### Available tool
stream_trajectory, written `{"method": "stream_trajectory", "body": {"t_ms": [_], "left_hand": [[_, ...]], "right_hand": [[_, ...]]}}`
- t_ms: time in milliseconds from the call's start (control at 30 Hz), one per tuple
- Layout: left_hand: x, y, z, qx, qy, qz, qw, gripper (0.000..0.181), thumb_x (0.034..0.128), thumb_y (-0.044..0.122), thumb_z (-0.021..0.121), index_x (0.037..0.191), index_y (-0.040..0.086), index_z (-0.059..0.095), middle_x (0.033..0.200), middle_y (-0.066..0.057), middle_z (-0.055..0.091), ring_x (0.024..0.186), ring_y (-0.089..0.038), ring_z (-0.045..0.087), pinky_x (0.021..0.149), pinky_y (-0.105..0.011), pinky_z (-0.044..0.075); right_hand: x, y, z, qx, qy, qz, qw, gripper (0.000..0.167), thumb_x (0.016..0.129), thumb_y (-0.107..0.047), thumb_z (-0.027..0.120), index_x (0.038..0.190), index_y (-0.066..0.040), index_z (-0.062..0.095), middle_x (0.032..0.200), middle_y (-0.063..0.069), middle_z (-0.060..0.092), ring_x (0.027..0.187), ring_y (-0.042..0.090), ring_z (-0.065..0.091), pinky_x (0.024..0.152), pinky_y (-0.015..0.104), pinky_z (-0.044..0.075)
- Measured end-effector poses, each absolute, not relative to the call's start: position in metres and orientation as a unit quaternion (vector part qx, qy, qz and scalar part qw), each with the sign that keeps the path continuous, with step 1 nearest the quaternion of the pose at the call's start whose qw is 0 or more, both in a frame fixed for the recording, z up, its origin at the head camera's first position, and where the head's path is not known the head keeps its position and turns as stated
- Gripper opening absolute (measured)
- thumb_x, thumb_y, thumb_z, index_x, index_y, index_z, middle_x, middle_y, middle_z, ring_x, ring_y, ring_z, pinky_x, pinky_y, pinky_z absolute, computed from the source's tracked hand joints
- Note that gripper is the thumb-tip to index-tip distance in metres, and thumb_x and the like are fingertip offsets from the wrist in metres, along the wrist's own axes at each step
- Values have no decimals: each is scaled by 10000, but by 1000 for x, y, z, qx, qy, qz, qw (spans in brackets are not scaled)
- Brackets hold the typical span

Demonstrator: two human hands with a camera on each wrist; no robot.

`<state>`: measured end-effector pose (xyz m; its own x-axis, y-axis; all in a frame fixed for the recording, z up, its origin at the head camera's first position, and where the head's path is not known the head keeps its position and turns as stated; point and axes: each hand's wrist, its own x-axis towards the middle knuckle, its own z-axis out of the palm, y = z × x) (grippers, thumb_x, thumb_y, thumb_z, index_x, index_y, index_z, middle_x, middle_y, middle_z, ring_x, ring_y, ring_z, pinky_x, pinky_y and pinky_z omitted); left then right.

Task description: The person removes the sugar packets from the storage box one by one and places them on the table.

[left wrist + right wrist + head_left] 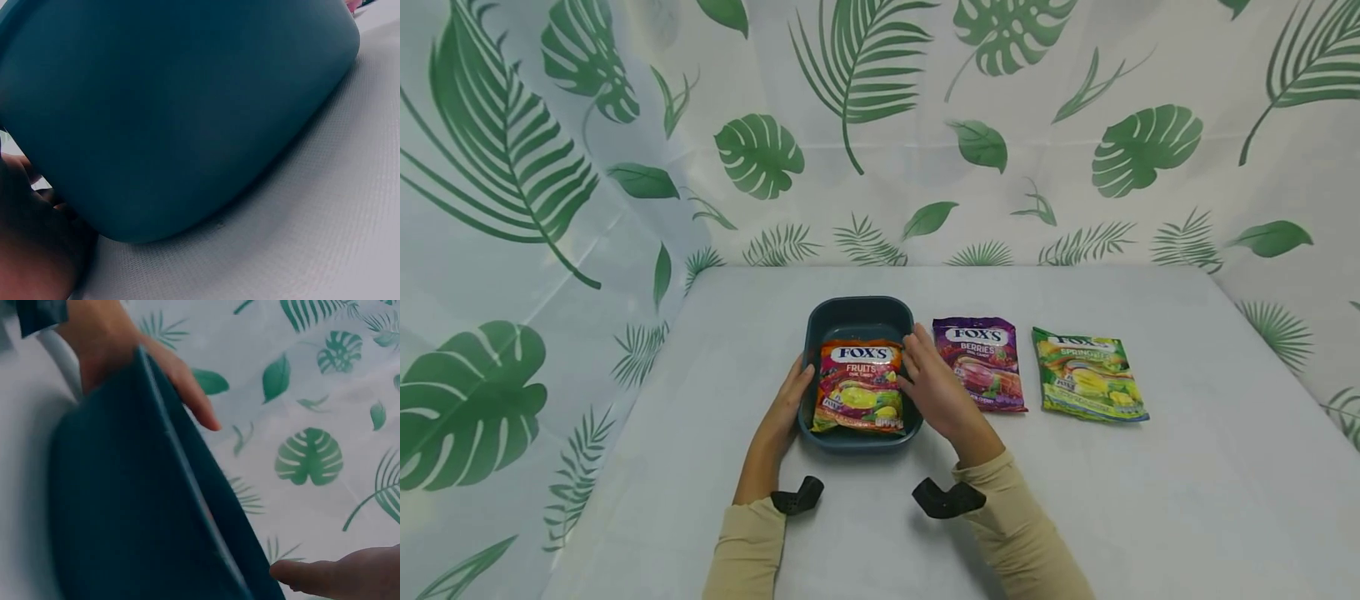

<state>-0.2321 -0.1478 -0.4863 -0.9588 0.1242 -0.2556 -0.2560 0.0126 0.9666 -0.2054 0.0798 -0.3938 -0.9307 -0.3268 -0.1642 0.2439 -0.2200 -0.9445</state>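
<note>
A dark teal plastic tub [861, 446] stands on the table with a red-orange bag of Fox's Fruits candy [857, 387] lying inside. My left hand [786, 404] rests along the tub's left outer wall, its fingertips near the rim. In the left wrist view the tub's wall [187, 125] fills most of the picture, and part of the left hand [34, 231] shows at its edge. Over the tub's right rim, my right hand [943, 400] extends fairly straight fingers beside the bag; whether they touch it I cannot tell.
Right of the tub lies a purple bag of Fox's Berries candy [988, 375], partly behind the right hand. Farther right is a green Fox's candy bag [1090, 375]. A leaf-patterned cloth [887, 142] hangs behind the white table [1150, 508].
</note>
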Motion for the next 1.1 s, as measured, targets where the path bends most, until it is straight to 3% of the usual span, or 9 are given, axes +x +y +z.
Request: {"method": "stream_trajectory", "body": {"t_ms": [167,367,633,867,1100], "left_hand": [[-232,-148,-485,-48,703,696,138,645,941,482,362,1478,245,96,1549,-25,53,1423,-258,-15,1102,-565,-6],[-232,-148,-483,-47,698,701,138,631,936,489,369,1472,272,118,1545,-3,82,1424,-233,10,1108,-553,-3],[-232,-148,-483,-48,701,698,139,617,938,479,364,1470,280,123,1543,-6,94,1423,-242,16,1100,-569,-1],[-233,-148,-486,-22,697,705,129,584,968,409,342,1475,229,116,1542,-43,96,1423,-252,4,1110,-548,-5],[-233,-148,-488,-17,692,710,130,576,969,405,340,1473,229,124,1537,-44,119,1421,-248,36,1115,-539,8]], "right_hand": [[-208,72,-406,-18,594,-773,221,691,996,-372,287,1445,-134,-180,1530,102,-139,1410,275,-101,1122,508,4],[-211,67,-417,8,591,-766,252,795,973,-268,376,1405,-109,-271,1494,106,-261,1370,290,-233,1091,549,-93],[-212,64,-421,40,572,-779,254,780,963,-227,397,1426,-78,-212,1514,146,-162,1384,318,-180,1079,594,-48],[-213,65,-421,70,522,-810,256,770,955,-206,384,1429,-91,-211,1510,165,-160,1358,467,-90,1088,594,4],[-213,66,-422,75,499,-831,236,705,952,-171,366,1436,-32,-128,1512,192,-113,1365,465,10,1124,520,73]]}}
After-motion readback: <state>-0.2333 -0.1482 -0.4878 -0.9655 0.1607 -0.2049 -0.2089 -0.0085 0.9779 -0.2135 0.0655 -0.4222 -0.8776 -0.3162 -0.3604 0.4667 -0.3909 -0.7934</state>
